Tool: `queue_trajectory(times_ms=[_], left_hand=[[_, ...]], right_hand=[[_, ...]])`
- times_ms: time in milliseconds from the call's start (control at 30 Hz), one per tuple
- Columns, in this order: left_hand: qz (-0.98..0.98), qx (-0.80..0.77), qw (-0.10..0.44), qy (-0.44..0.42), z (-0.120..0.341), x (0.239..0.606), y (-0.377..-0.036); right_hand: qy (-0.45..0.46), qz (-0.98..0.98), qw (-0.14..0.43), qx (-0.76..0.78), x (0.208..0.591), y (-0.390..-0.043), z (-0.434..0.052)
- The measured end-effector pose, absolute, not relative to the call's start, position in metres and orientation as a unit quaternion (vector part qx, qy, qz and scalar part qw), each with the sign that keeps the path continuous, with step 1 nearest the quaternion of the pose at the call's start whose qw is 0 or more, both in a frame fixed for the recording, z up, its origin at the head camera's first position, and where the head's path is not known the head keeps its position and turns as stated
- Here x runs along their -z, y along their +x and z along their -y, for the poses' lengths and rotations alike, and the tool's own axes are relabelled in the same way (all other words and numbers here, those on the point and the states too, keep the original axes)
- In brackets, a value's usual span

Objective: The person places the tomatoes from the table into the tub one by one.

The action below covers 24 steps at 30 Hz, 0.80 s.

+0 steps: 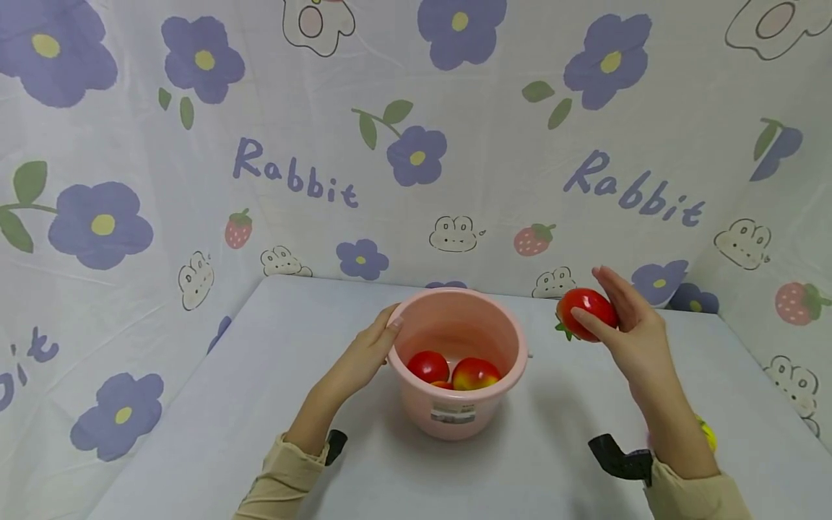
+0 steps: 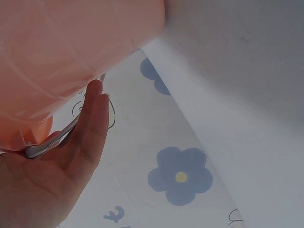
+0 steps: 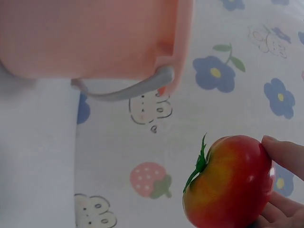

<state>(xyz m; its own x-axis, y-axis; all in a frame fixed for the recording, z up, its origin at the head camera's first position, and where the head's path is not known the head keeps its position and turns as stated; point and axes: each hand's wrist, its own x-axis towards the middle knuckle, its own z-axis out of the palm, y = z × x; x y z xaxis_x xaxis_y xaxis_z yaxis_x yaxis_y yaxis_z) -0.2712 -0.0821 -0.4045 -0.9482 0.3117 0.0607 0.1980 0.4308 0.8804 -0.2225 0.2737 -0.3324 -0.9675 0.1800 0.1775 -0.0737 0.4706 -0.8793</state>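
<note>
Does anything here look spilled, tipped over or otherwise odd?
Nothing stands out. The pink bucket stands upright on the table, steadied by the left hand, with fruit inside. The right hand holds a red tomato beside it.

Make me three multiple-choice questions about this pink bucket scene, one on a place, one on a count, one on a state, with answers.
1. Where is the left hand? A on the pink bucket's rim; B flat on the table; C on the wall
2. How many fruits show inside the bucket? A none; B at least two; C ten
3. What is the right hand doing? A hanging idle; B pressing the table; C holding a red tomato

Answers: 1 A, fingers rest against the rim. 2 B, two clear, perhaps a third between. 3 C, fingers curl round it.
</note>
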Motion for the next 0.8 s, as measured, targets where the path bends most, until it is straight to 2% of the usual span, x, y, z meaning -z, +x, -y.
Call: queue_trajectory(times_ms=[300,800], left_hand=[[-0.843,-0.512,0.058,0.152,0.082,0.403,-0.270],[-0.845,-0.510,0.058,0.149,0.083,0.405,-0.272]], right_hand=[[0.015,0.837,0.144,-0.528,0.317,-0.228,-0.252],[0.064,0.808,0.138,-0.569,0.299,-0.242,-0.213]])
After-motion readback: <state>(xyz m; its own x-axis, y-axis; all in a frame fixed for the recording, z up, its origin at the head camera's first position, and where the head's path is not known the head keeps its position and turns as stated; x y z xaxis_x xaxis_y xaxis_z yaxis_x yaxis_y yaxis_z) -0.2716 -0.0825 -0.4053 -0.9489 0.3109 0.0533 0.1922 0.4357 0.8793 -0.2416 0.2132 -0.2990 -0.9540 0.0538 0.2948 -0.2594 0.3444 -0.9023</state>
